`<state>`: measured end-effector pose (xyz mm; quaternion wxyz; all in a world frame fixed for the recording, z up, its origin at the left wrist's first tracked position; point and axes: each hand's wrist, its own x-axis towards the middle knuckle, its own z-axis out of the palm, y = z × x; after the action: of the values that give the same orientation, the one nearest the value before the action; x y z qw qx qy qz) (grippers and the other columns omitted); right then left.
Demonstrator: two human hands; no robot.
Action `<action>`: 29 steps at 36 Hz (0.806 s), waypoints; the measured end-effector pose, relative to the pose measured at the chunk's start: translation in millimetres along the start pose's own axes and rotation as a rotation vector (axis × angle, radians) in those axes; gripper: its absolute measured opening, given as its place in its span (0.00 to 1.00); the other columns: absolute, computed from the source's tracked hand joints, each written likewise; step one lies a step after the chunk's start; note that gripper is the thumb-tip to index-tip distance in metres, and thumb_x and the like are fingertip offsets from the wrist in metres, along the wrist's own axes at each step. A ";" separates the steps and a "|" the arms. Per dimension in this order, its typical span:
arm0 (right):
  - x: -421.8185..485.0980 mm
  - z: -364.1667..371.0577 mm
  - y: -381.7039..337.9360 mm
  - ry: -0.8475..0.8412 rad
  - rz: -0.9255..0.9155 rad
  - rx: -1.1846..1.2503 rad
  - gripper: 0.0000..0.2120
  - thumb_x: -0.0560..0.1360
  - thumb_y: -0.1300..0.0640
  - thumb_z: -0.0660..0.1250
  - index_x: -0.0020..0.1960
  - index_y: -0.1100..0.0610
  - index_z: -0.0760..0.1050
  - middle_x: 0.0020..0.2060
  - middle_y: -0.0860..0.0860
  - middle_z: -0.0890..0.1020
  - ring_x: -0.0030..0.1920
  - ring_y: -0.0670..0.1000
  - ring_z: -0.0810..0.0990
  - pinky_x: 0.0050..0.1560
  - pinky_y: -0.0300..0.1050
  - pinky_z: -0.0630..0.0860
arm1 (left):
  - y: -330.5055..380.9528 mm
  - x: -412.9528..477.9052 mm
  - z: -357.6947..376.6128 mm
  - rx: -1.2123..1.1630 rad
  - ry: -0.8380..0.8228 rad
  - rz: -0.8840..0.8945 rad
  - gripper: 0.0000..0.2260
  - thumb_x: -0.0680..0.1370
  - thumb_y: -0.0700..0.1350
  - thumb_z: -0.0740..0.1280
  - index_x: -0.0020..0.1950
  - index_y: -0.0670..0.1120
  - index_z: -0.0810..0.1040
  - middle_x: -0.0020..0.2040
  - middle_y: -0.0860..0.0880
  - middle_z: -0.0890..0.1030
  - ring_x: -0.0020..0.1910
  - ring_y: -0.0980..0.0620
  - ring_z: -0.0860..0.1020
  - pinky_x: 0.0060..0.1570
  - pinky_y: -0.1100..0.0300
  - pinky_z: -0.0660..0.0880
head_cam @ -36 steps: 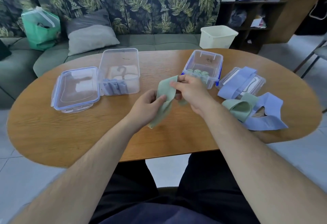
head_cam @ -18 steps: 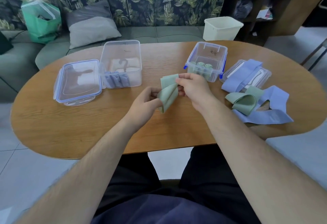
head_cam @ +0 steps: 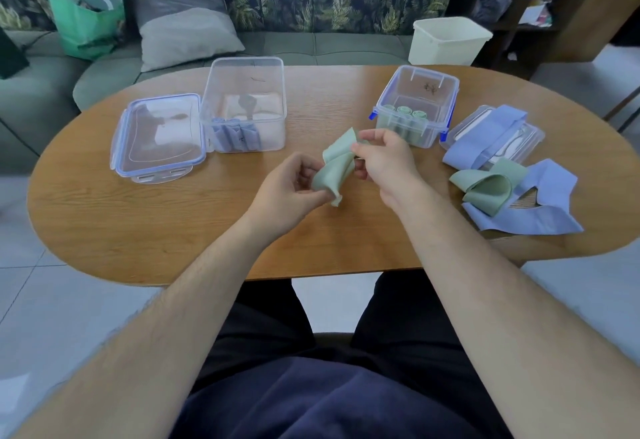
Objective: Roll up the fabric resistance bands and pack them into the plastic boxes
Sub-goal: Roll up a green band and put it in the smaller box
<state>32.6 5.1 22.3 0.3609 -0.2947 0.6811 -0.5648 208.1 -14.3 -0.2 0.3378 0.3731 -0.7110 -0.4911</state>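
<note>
partway: one green band (head_cam: pixel 333 165) mid-roll
left hand (head_cam: pixel 287 192) and right hand (head_cam: pixel 384 158) both pinch it above table centre; left box (head_cam: pixel 272 95) at 10 o'clock holds blue rolls, right box (head_cam: pixel 448 106) at 1 holds green rolls; loose bands (head_cam: pixel 488 187) at 3 wait.

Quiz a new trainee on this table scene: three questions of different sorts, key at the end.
1. True or false: the left hand and the right hand both hold the green band.
2. Fill in: the rolls in the left box are ___ in colour.
3. The green rolls stand in: A) the left box, B) the right box, C) neither box.
Key: 1 true; 2 blue; 3 B.
</note>
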 end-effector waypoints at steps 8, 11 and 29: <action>-4.2 3.1 4.0 0.001 -0.023 -0.004 0.07 0.79 0.64 0.67 0.56 0.58 0.76 0.46 0.55 0.83 0.35 0.48 0.81 0.31 0.38 0.77 | -1.6 -0.4 10.2 0.225 0.244 0.151 0.10 0.71 0.37 0.73 0.47 0.47 0.77 0.38 0.53 0.76 0.35 0.59 0.71 0.37 0.70 0.69; -3.4 6.4 1.9 -0.008 -0.019 -0.011 0.07 0.79 0.64 0.68 0.57 0.60 0.76 0.47 0.55 0.83 0.36 0.49 0.82 0.31 0.39 0.77 | -3.3 -2.5 13.1 0.443 0.329 0.258 0.07 0.71 0.38 0.70 0.46 0.45 0.74 0.40 0.55 0.72 0.38 0.56 0.70 0.37 0.66 0.67; -1.7 14.0 -2.6 -0.052 -0.074 0.003 0.04 0.78 0.64 0.68 0.52 0.57 0.75 0.48 0.56 0.83 0.41 0.51 0.83 0.36 0.41 0.81 | -8.9 -6.5 14.1 0.519 0.428 0.343 0.13 0.71 0.35 0.65 0.43 0.48 0.63 0.43 0.51 0.66 0.35 0.51 0.64 0.27 0.51 0.68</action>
<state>45.0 -1.8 23.7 0.3578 -0.3335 0.6592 -0.5711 201.2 -4.6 -13.5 0.4503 0.4161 -0.7772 -0.1416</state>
